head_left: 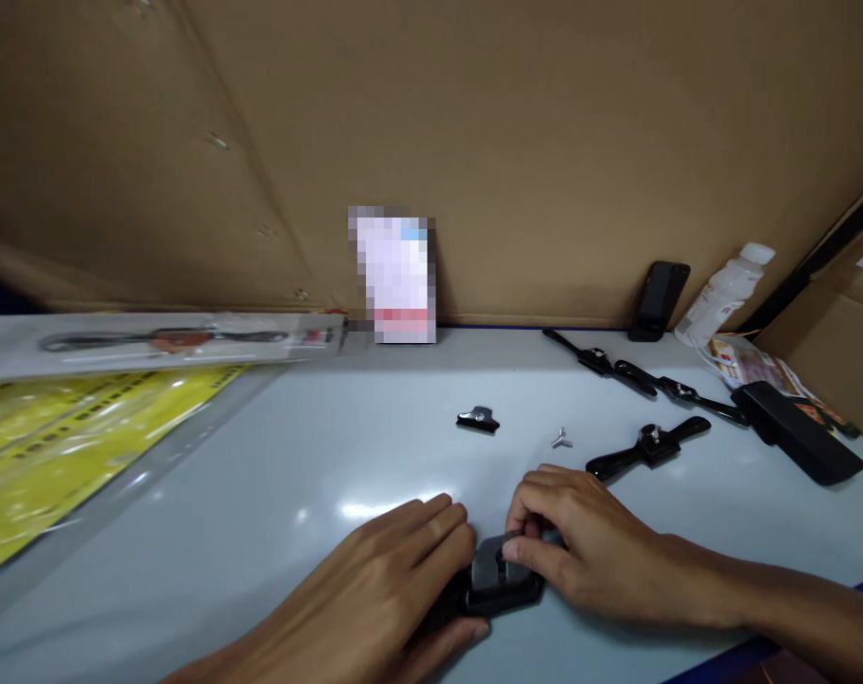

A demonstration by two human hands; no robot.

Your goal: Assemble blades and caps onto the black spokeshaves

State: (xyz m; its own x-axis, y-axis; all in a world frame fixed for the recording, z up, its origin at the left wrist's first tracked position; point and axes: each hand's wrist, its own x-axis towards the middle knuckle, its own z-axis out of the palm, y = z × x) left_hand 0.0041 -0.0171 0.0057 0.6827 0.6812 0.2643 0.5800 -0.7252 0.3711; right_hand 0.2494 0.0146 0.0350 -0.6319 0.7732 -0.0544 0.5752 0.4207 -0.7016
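Observation:
At the front of the table my left hand [403, 560] wraps round one end of a black spokeshave [507, 600], its handle mostly hidden under the palm. A flat grey blade [485, 568] with a dark slot lies on the tool's body. My right hand [581, 541] pinches at this blade, thumb and bent fingers together beside the slot; the fingertips are partly hidden. Beyond the hands lie a small black cap iron [478, 419] and a silver thumbscrew [562, 438], apart from each other. Another black spokeshave [649, 446] rests just past my right hand.
Two more spokeshaves [599, 361] lie at the back right, near a black phone [660, 300], a plastic bottle [723, 294] and a black flat object [798, 432]. Plastic-wrapped yellow packaging [82, 446] covers the left. A blurred-out upright panel [403, 275] leans on the cardboard wall [509, 142].

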